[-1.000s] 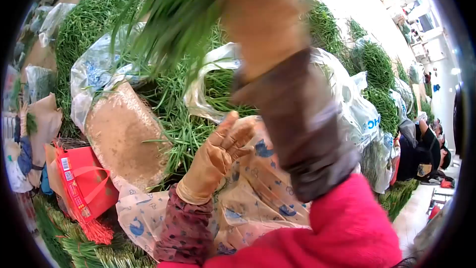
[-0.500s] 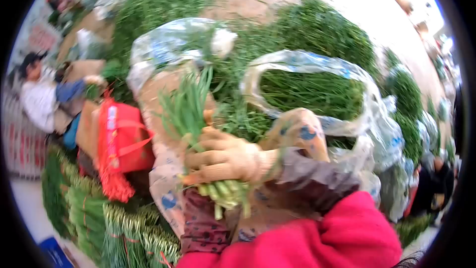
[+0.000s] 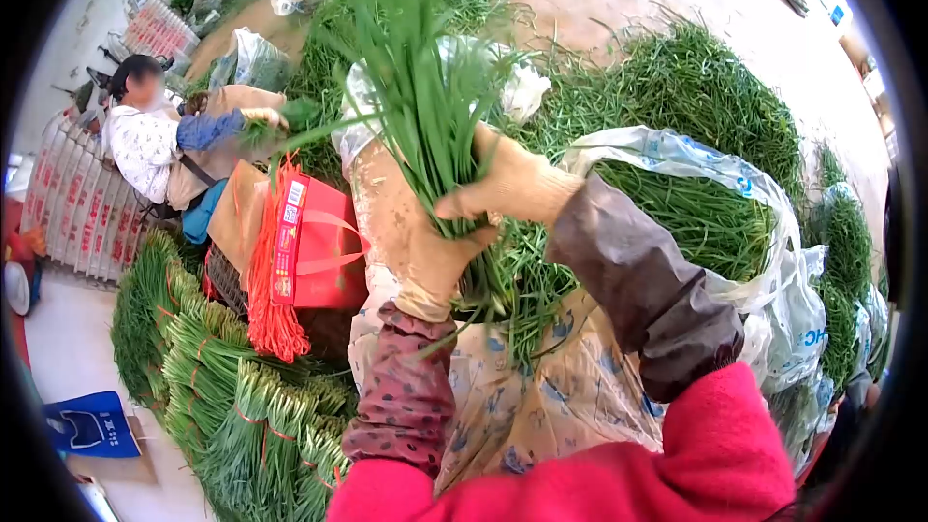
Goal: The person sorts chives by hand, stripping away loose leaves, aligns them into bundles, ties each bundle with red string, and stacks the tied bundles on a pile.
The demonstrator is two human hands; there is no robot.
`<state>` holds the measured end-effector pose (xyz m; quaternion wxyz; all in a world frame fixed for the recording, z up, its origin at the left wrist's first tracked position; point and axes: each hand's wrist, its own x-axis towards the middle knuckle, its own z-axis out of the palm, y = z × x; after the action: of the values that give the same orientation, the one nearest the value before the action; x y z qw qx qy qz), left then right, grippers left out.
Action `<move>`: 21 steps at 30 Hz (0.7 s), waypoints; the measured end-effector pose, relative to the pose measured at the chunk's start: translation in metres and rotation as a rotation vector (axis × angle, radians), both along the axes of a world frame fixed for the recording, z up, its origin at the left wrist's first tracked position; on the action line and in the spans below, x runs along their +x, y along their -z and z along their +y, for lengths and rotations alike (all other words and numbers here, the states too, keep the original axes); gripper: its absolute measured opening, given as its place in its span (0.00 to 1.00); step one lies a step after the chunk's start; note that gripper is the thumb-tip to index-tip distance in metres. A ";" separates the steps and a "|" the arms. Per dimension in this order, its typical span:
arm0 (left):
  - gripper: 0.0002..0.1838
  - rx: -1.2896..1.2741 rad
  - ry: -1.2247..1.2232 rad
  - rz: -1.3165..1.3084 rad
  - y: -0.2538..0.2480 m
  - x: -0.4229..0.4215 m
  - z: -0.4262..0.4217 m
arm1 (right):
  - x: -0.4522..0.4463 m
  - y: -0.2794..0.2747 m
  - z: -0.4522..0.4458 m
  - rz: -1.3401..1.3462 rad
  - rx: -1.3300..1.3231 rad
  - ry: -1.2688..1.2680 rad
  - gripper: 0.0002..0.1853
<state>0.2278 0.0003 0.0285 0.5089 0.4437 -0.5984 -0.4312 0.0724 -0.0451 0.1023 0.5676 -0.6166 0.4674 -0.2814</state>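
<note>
A bunch of long green garlic chives (image 3: pixel 418 101) stands upright between my hands, its leaf tips blurred and fanning upward. My left hand (image 3: pixel 411 246), in a beige work glove, is wrapped round the lower part from the left. From the right, my right hand (image 3: pixel 517 179), gloved alike, grips the bunch slightly higher, its thumb across the leaves. Stem ends poke out below my left hand, partly hidden. Under my hands, a printed plastic sheet (image 3: pixel 570 377) covers my lap, with loose chives strewn on it.
A red bag (image 3: pixel 329 251) with red ties (image 3: pixel 266 280) stands at left. Tied chive bundles (image 3: pixel 242 416) lie lower left. Loose chives (image 3: pixel 706 87) are heaped ahead, and a plastic bag of chives (image 3: pixel 773 261) is at right. Another person (image 3: pixel 145 150) sits at far left handling greens.
The bunch has gone from low and tilted, with pale stem ends toward me, to raised and upright. My hands have shifted from overlapping to either side of it. The camera view has also shifted.
</note>
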 end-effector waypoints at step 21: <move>0.44 0.028 0.061 -0.069 0.099 0.066 -0.056 | 0.073 0.046 -0.024 0.151 -0.408 0.104 0.43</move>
<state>0.2934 -0.0554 -0.0701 0.4683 0.4471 -0.6226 -0.4394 0.1457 -0.0688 0.0565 0.3791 -0.7131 0.4731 -0.3522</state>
